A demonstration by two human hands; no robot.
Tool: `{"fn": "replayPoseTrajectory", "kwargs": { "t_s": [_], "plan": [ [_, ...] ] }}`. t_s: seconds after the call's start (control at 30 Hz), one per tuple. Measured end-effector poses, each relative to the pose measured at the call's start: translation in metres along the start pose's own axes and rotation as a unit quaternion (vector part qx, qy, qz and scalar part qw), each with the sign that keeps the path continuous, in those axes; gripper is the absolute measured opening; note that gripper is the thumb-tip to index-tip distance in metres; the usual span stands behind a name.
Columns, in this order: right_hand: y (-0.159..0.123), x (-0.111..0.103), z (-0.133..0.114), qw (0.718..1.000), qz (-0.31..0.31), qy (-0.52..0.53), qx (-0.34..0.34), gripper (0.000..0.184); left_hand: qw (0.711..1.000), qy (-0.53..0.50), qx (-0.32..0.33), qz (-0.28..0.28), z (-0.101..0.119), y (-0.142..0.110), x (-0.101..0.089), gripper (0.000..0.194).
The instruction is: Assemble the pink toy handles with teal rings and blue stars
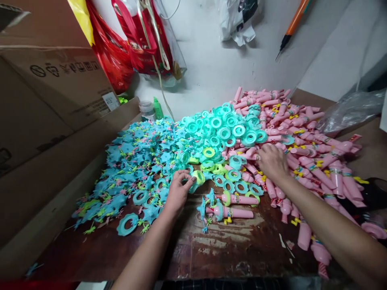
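I have the left hand (179, 193) over the middle of the table (181, 257), its thumb and fingertips seemingly pinching the left edge of a yellow-green ring (198, 176), which stands tilted just beyond a bare strip of wood. The right hand (273, 161) is well apart from it, out to the right, with its fingers curled down among the pink tubes (337, 181); the tips sink in behind the knuckles, so I cannot tell whether they have closed on one. What matters most to me is that sideways gap: the ring sits to the left of the right hand and the tubes to the right of the left hand, with teal rings (208, 129) heaped beyond and between the two. The right hand is plainly the nearer one to the tubes, whose long axes run every which way, many slanting from far left to near right, so I judge that the angle of any one of them counts as much as its place. Nearer to me, between the forearms, two fitted tubes (238, 212) lie side by side, their long axes running left to right and their blue figures (200, 209) pointing left. The blue star pieces (130, 151) spread out on the left hand's outer side.
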State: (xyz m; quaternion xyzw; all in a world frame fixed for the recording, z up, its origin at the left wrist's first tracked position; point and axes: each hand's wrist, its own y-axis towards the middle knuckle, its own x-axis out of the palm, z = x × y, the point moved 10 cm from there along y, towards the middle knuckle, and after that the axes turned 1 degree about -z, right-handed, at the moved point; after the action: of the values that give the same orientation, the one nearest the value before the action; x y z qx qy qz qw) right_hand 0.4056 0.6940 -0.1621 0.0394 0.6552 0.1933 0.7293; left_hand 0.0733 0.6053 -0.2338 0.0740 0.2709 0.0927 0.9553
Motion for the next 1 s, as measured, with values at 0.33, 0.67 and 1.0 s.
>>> {"fn": "replayPoseTrajectory", "kwargs": {
  "t_s": [0.33,0.67,1.0],
  "plan": [
    [-0.014,-0.078,0.009,0.951,0.1,0.252,0.149,0.042,0.952,0.232,0.177,-0.094,0.028,-0.006,0.027,0.005],
    [-0.078,-0.012,-0.102,0.584,-0.077,0.784,0.196,0.061,0.991,-0.072,0.113,0.004,0.041,0.021,-0.023,0.05],
    [-0.067,-0.015,-0.131,0.548,0.027,0.811,0.201,0.056,0.879,-0.475,-0.027,0.028,0.032,0.024,-0.018,0.055]
  ]
}}
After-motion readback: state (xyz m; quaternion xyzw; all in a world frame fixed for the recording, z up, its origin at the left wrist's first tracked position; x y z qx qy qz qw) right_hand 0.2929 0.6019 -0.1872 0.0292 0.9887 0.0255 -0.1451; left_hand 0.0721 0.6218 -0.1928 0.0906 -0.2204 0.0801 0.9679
